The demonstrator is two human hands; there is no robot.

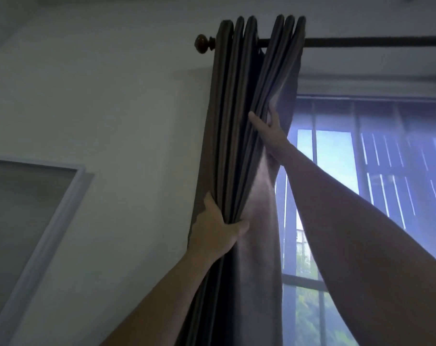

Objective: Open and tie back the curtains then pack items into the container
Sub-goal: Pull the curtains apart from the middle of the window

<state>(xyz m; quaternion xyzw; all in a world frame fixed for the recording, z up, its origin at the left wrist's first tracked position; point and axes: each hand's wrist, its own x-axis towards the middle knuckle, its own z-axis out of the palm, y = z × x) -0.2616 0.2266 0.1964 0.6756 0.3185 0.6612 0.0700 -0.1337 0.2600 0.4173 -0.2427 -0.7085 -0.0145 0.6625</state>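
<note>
While both arms reach up, I see the curtain (239, 151) bunched in long folds at the middle of the frame, hanging straight down from the rod (361, 42) near the top. Its long way runs up and down. My left hand (217, 231) sits lower, with the fingers wrapped around the left edge of the folds and the thumb pressing the front. My right hand (269, 132) is higher and nearer the rod, squeezing the right edge. I think the bunch should be pushed left, away from the window (336, 156).
</note>
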